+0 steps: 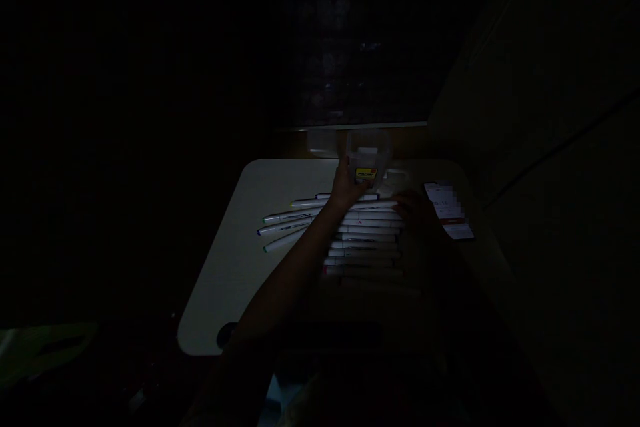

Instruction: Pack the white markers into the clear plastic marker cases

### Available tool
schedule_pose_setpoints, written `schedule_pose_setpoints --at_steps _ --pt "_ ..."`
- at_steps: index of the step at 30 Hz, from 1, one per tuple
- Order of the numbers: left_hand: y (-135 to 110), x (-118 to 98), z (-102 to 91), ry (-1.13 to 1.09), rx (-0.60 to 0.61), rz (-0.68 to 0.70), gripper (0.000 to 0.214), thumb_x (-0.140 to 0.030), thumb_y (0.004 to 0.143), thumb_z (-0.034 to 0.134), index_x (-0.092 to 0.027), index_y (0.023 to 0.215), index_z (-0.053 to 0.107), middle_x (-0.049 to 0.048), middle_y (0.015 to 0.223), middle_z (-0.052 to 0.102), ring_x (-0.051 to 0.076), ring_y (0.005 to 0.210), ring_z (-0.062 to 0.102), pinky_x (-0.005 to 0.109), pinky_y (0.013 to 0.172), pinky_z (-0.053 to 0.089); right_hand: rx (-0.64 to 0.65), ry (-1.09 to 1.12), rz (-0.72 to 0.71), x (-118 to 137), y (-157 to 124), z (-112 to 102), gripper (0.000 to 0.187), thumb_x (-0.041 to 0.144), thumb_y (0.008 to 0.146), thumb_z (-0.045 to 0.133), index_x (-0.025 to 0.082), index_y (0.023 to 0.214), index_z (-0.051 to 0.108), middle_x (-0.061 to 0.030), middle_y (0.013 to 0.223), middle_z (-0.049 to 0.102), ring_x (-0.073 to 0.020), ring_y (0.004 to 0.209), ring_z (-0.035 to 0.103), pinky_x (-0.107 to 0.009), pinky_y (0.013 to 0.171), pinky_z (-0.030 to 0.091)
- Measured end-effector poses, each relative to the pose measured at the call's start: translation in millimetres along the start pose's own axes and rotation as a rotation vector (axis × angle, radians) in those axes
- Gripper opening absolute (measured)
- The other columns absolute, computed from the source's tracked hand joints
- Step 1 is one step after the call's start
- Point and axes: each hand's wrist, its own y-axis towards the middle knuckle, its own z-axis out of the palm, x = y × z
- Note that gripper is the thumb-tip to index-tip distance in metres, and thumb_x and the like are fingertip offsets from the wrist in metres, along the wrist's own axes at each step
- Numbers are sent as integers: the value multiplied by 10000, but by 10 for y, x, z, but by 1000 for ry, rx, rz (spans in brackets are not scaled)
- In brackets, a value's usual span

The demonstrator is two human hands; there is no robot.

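My left hand (349, 185) reaches across the small white table and is closed around the side of a clear plastic case (383, 147) with a yellow and black label. Beneath that forearm lie several white markers (370, 229), roughly side by side, their coloured ends pointing left. A few of them fan out on the left, including a blue-tipped marker (283, 227). In deep shadow, my right hand (413, 208) has its fingers bent together at the right end of an upper white marker (383, 205). Its fingertips are hard to make out.
A phone (454, 223) with a lit screen lies near the right edge of the white folding table (225, 267). Another clear plastic piece (323, 142) stands behind the table's far edge. A dark slot (227, 333) marks the near left corner. The surroundings are very dark.
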Motion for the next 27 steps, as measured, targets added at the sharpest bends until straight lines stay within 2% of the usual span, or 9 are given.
schedule_pose_setpoints --at_steps 6,11,16,20,23,27 --pt "-27 120 -30 86 -46 28 759 -236 569 864 -224 1232 495 101 1194 612 294 1170 599 560 1030 475 -4 -18 -43 73 -23 -14 227 305 872 527 243 962 725 -72 1059 704 -249 1025 636 -436 951 495" --pt "-71 105 -99 91 -71 4 815 -273 540 884 -226 1259 503 108 1231 595 297 1178 591 519 1033 477 -7 -20 -44 41 -18 2 227 298 870 515 249 947 723 -66 1027 714 -243 995 650 -443 934 505" --pt "-59 6 -251 96 -105 -69 792 -275 524 881 -219 1221 509 115 1238 590 280 1113 614 476 934 533 -18 -9 -30 33 -18 12 226 299 857 535 247 963 728 -65 1035 716 -247 1006 650 -441 927 510" --pt "7 -80 -499 98 -170 -39 778 -247 551 855 -227 1237 488 110 1266 582 267 1147 606 427 938 532 -9 4 -55 40 -7 7 227 270 851 529 242 957 728 -60 1008 721 -237 983 655 -421 922 511" --pt "18 -145 -789 190 -205 25 841 -262 544 856 -211 1278 449 126 1308 553 280 1211 570 422 985 505 4 -1 -68 33 -3 6 234 276 865 518 237 963 727 -59 1004 721 -234 976 658 -416 912 517" --pt "-97 -233 -1183 382 -245 78 857 -340 576 847 -204 1310 425 126 1322 543 287 1239 551 428 1056 453 -14 -43 -55 15 -7 12 234 289 884 516 226 972 724 -76 1032 712 -246 1004 650 -429 929 512"
